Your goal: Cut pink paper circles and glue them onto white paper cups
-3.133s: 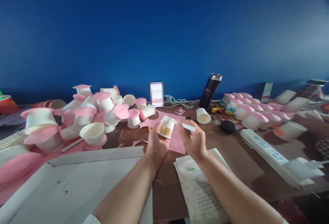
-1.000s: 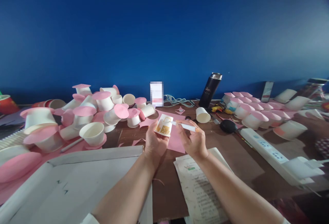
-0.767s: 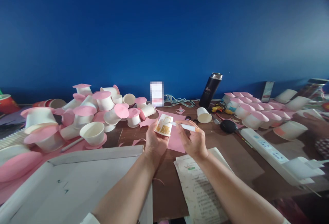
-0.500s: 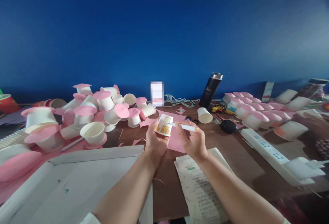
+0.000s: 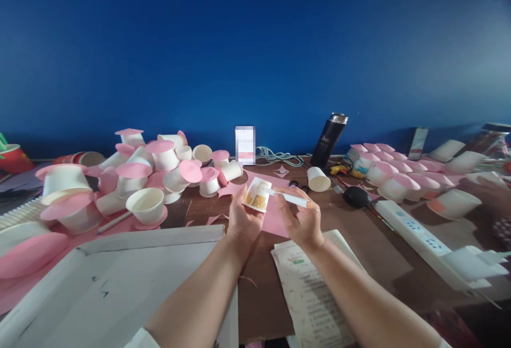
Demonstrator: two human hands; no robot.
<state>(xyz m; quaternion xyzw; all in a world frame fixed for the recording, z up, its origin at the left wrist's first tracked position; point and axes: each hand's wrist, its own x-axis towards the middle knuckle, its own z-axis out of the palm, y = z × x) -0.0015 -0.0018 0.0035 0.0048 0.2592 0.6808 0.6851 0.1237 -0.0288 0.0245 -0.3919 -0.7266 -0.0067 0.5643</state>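
Observation:
A white paper cup (image 5: pixel 257 193) with yellow-brown markings and an outlined shape rests tilted in my left hand (image 5: pixel 242 220), its fingers wrapped round it. My right hand (image 5: pixel 301 224) is closed on a white marker (image 5: pixel 293 199), whose tip meets the cup's side or is very near it. Below and behind the hands lies a sheet of pink paper (image 5: pixel 275 217) on the brown table (image 5: pixel 259 305).
Many white cups with pink discs (image 5: pixel 133 177) crowd the left. A white box lid (image 5: pixel 131 295) lies front left. At right are a black bottle (image 5: pixel 329 140), a power strip (image 5: pixel 415 228) and more cups. Printed sheets (image 5: pixel 315 289) lie under my right forearm. Another person's hand shows far right.
The cup in my left hand has turned slightly, so its markings face a little differently. The whole view has shifted slightly. Both hands keep their holds.

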